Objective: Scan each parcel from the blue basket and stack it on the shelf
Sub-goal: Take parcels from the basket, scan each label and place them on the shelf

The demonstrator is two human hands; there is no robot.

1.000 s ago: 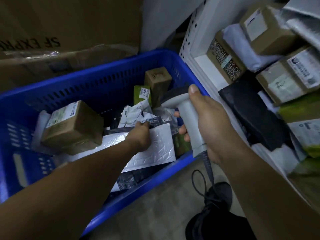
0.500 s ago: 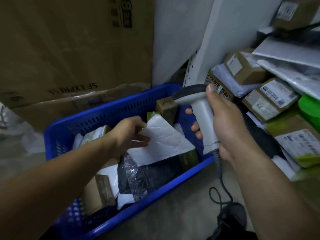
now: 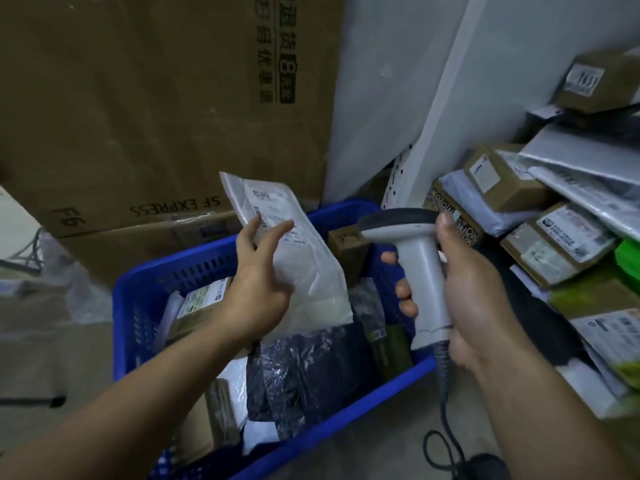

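White parcel [image 3: 311, 271] in left grip [image 3: 263, 289] over parcel-filled blue basket [image 3: 194, 275]; right grip [image 3: 464, 292] holds scanner [image 3: 419, 265].

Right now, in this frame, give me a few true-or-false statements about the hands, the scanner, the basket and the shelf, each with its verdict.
1. The left hand holds a white mailer above the blue basket. True.
2. The right hand grips a grey scanner by its handle. True.
3. The blue basket holds nothing. False: parcels lie in it, among them a dark plastic bag.
4. The scanner is cordless. False: a dark cord runs down from the base of its handle.
5. The shelf on the right has parcels on it. True: labelled boxes and mailers are piled there.
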